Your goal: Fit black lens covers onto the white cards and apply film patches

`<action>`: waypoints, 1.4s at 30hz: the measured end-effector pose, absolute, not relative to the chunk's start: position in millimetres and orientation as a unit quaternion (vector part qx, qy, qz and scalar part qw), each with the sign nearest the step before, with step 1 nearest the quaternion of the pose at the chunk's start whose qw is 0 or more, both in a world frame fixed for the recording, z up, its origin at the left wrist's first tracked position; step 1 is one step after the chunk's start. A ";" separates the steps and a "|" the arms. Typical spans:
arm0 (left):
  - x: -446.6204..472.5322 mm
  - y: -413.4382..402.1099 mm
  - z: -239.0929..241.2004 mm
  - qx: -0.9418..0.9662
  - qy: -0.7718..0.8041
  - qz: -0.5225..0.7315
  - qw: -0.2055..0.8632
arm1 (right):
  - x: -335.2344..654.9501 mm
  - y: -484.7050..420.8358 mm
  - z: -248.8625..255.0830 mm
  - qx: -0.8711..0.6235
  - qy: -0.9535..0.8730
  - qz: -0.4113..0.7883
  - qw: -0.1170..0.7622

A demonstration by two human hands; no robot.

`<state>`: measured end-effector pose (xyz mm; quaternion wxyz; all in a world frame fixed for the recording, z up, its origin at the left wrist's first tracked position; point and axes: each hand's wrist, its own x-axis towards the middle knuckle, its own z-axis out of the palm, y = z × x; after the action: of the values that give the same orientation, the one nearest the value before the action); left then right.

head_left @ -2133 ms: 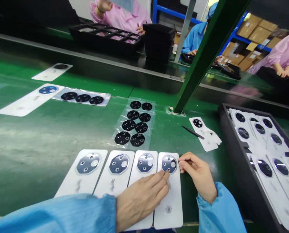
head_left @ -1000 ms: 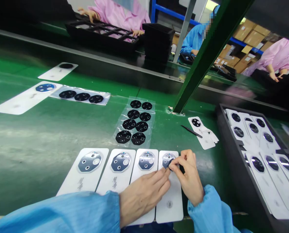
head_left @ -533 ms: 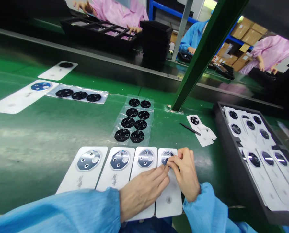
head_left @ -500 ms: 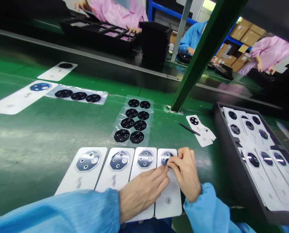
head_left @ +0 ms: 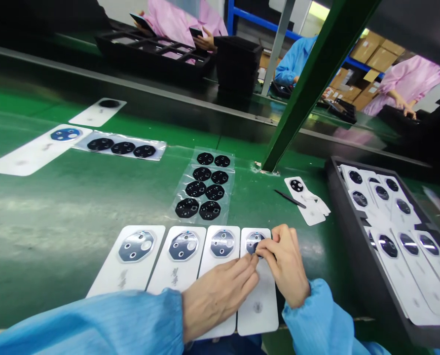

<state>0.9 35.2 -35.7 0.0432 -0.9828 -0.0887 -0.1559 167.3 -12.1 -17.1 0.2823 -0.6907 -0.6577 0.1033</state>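
A row of several white rounded panels lies before me, each with a shiny octagonal plate near its top. On the rightmost panel (head_left: pixel 257 301), the octagonal plate (head_left: pixel 250 240) is partly covered by my right fingers. My right hand (head_left: pixel 287 266) is pinched closed at that plate's lower right edge; anything between the fingertips is hidden. My left hand (head_left: pixel 222 295) lies flat with fingers stretched across the neighbouring panel (head_left: pixel 211 276), its fingertips meeting the right fingertips on the rightmost panel. Two more panels (head_left: pixel 102 276) lie to the left, partly under my blue left sleeve.
Clear sheets (head_left: pixel 223 209) bearing black octagonal pieces lie beyond the row. Black tweezers (head_left: pixel 288 197) rest against a small white card (head_left: pixel 311 215). A dark tray (head_left: pixel 356 261) of panels stands right, a green post (head_left: pixel 301 103) ahead. Several people work across the bench.
Both hands keep nearly the same pose at the rightmost panel. The far white panel at the upper left has shifted right. A person in pink opposite now holds up dark flat pieces.
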 end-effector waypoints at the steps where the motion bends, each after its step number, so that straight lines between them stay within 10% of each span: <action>1: 0.8 34.9 -36.3 -0.983 -0.089 -0.153 0.041 | 167.5 -11.7 -17.1 -0.689 -0.660 0.105 0.282; 15: 0.4 34.4 -36.3 -0.982 -0.089 -0.156 0.050 | 173.9 -7.3 -18.8 -0.690 -0.645 0.144 0.294; 21: -1.7 33.4 -36.9 -0.986 -0.084 -0.136 0.051 | 197.9 -3.4 -13.4 -0.670 -0.476 0.289 0.491; 30: -4.5 31.8 -29.2 -0.983 -0.093 -0.143 0.064 | 200.2 -9.7 -27.7 -0.572 -0.355 0.476 0.566; 42: -9.9 41.7 -26.8 -0.981 -0.107 -0.133 0.092 | 194.5 -12.2 -27.1 -0.593 -0.344 0.470 0.556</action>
<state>-9.9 41.7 -26.8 0.0924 -0.9809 -0.1070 -0.1334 194.5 -12.2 -27.1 0.5556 -0.5931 -0.3441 0.4702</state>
